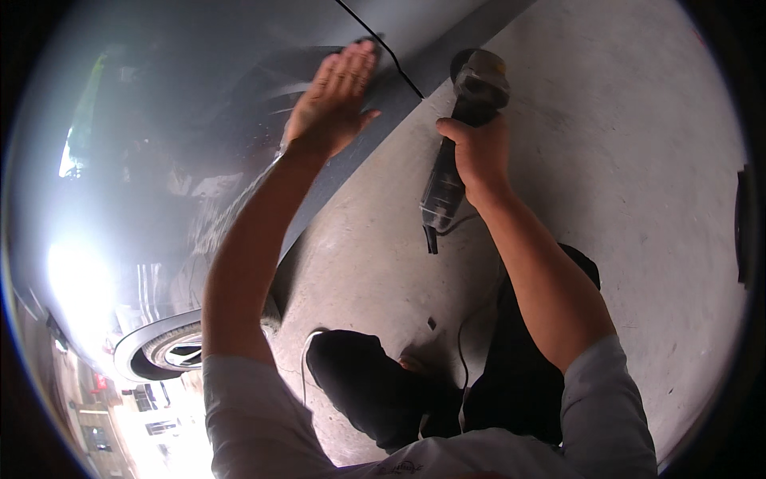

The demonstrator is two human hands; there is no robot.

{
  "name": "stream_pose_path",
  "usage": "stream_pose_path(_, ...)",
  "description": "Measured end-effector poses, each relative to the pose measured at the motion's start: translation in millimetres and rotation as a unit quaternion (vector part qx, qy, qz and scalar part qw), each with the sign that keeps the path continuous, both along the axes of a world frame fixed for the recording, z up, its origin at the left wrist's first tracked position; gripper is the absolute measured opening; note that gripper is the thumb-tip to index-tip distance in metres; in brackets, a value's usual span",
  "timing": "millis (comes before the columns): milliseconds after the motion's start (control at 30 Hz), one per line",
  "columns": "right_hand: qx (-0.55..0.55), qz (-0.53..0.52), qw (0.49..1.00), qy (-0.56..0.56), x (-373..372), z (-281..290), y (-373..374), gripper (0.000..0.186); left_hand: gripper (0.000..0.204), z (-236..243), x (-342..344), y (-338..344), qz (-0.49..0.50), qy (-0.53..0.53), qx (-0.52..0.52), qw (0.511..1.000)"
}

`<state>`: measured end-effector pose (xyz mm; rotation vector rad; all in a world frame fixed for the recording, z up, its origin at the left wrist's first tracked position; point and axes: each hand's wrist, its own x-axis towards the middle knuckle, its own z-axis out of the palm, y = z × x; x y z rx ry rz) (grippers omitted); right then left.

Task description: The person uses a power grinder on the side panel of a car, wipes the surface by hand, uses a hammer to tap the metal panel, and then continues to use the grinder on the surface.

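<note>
My left hand (333,100) lies with fingers stretched out on the glossy dark grey body panel (191,120) of a car, just left of a curved black panel seam (391,60). A dark smudge shows at its fingertips. My right hand (479,152) grips the barrel of a dusty black power tool (439,188) with a round head, held over the concrete floor (622,144) to the right of the car. A dark cord runs from the tool's lower end toward my legs.
A car wheel (171,351) shows at the lower left, with a bright background beyond. My dark-clothed legs (355,371) are bent below my arms, beside thin cables on the floor. A dark object (742,223) sits at the far right rim.
</note>
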<state>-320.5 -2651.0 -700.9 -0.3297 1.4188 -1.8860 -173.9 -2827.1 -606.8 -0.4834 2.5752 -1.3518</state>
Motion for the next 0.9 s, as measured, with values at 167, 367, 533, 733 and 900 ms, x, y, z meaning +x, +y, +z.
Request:
stream_pose_path(167, -0.007, -0.037, 0.999, -0.008, -1.4, -4.8, -0.6, 0.033, 0.089, -12.4, -10.1, 1.4, -0.048, -0.122, 0.017, 0.991)
stream_pose_path(367, -0.031, -0.030, 0.999, 0.011, -11.3, -2.8, 3.9, 0.026, 0.083, 30.8, 39.8, 0.7, -0.016, 0.063, 0.015, 0.998)
stream_pose_path(533, -0.027, 0.006, 0.999, -0.020, -9.7, 0.1, 6.8, 0.039, 0.083, 18.7, 87.0, 7.2, 0.032, -0.041, 0.028, 0.998)
stream_pose_path(733, -0.043, -0.008, 0.999, 0.025, 4.8, 9.6, 9.9, 0.020, 0.083, 34.0, 135.5, 14.2, 0.037, -0.036, 0.045, 0.998)
stream_pose_path(900, -0.051, 0.050, 0.997, 0.023, 9.2, 16.5, 10.9, 0.048, 0.087, 18.4, 53.8, 1.1, 0.024, -0.011, -0.020, 0.999)
